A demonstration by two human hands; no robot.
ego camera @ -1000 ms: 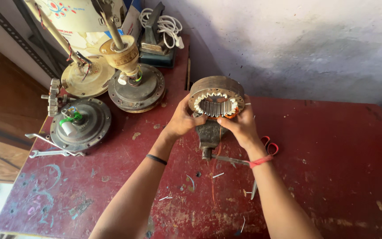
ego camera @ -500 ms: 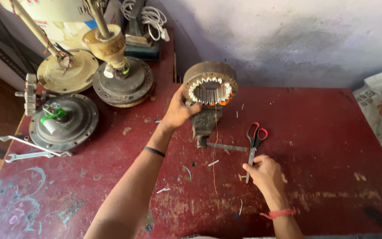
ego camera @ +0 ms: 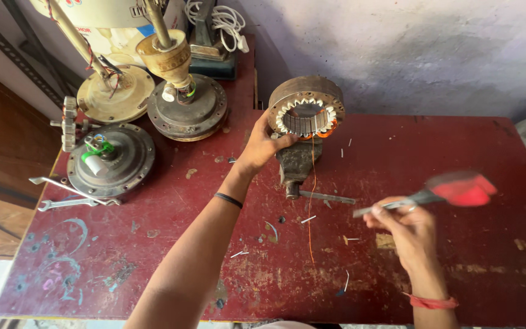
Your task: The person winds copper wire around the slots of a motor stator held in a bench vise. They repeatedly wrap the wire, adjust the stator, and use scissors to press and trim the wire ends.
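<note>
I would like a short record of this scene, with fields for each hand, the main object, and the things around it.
left hand: grips the rim of the stator
right hand: holds red-handled scissors, blurred
stator: ring with copper winding, on a small bench vise
loose wire: thin orange wire hangs from the stator
table: red, worn
nearby: fan motor housings; spanners

Bright, even daylight; scissors (ego camera: 452, 190) motion-blurred (edges slightly bowed).

A repair workshop: dismantled fan motors (ego camera: 112, 159), spanners (ego camera: 71, 196) and a vise (ego camera: 296, 164) on a scarred red bench (ego camera: 458, 152).
</note>
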